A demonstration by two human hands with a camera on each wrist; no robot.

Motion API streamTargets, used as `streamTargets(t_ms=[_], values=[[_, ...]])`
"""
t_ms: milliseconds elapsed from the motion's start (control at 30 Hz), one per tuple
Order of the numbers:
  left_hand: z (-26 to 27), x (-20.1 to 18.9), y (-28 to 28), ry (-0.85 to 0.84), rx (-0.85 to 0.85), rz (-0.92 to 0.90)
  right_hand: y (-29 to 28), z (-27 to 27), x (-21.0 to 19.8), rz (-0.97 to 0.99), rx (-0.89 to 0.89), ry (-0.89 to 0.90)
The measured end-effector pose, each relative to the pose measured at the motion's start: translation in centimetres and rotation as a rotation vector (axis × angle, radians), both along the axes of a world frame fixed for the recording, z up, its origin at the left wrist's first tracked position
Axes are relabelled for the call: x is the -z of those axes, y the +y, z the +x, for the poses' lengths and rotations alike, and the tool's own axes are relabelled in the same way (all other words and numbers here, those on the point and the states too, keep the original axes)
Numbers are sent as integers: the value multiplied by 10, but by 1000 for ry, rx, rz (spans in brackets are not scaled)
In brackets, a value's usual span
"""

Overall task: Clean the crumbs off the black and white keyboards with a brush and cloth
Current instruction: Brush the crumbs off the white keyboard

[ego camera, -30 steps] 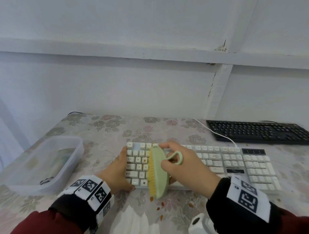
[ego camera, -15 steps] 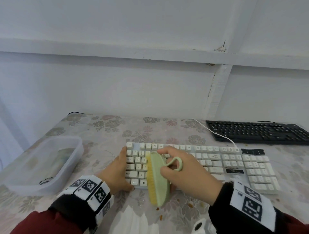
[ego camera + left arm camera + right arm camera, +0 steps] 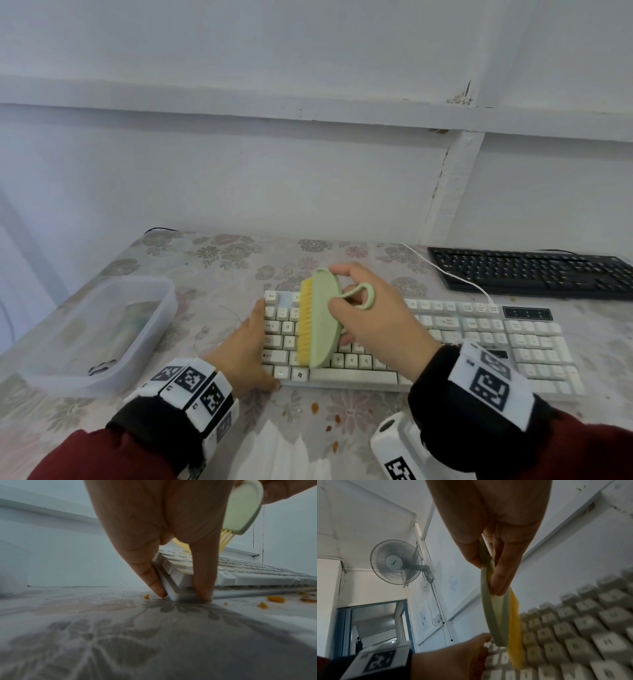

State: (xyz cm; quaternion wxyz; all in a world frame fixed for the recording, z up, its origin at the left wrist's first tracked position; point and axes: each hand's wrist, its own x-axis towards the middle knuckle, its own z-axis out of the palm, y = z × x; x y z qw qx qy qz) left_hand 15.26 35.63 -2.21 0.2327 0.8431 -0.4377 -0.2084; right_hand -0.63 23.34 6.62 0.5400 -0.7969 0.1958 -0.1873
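A white keyboard (image 3: 479, 337) (image 3: 248, 574) (image 3: 582, 635) lies across the middle of the flowered table. My right hand (image 3: 370, 315) (image 3: 494, 555) grips a pale green brush (image 3: 322, 317) (image 3: 243, 507) (image 3: 494, 615) with yellow bristles, held on edge over the keyboard's left keys. My left hand (image 3: 250, 346) (image 3: 171, 561) (image 3: 453, 660) pinches the keyboard's near left corner between thumb and finger. A black keyboard (image 3: 534, 272) sits at the far right by the wall. Orange crumbs (image 3: 315, 407) (image 3: 276, 599) lie on the table before the white keyboard. A white cloth (image 3: 281, 455) lies at the near edge.
A clear plastic tub (image 3: 92, 329) stands at the left of the table. The white keyboard's cable (image 3: 445, 270) runs back toward the wall. A white wrist device (image 3: 400, 448) shows at the bottom. A wall fan (image 3: 396, 561) hangs in the room.
My right hand has swept the brush away from me, from the keyboard's front edge up over its upper key rows. The left hand has stayed on the corner.
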Motion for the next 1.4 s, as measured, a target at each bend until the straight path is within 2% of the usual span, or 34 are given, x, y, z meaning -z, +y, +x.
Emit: streamTargets(t_ms=[200, 300, 433, 633, 700, 867, 1033, 1133, 1300, 1400], values=[[1, 2, 0, 14, -7, -2, 14, -7, 10, 4, -77, 101], [0, 0, 0, 23, -1, -7, 6, -7, 0, 31, -48, 56], [-1, -2, 0, 23, 1, 3, 0, -2, -4, -33, 27, -20], [0, 0, 0, 20, -14, 18, 12, -10, 5, -28, -109, 126], [0, 0, 0, 20, -11, -1, 8, -10, -1, 12, -95, 96], [1, 0, 1, 18, -11, 3, 6, -2, -5, -89, 26, -33], [-1, -2, 0, 15, -21, 31, 23, -9, 11, -178, -106, 79], [-4, -6, 0, 16, -23, 27, 22, -11, 5, -113, -119, 137], [-7, -12, 1, 36, 20, -22, 12, 1, -15, -109, -20, -2], [-6, -13, 2, 34, 8, -25, 7, 12, -14, -119, 23, -4]])
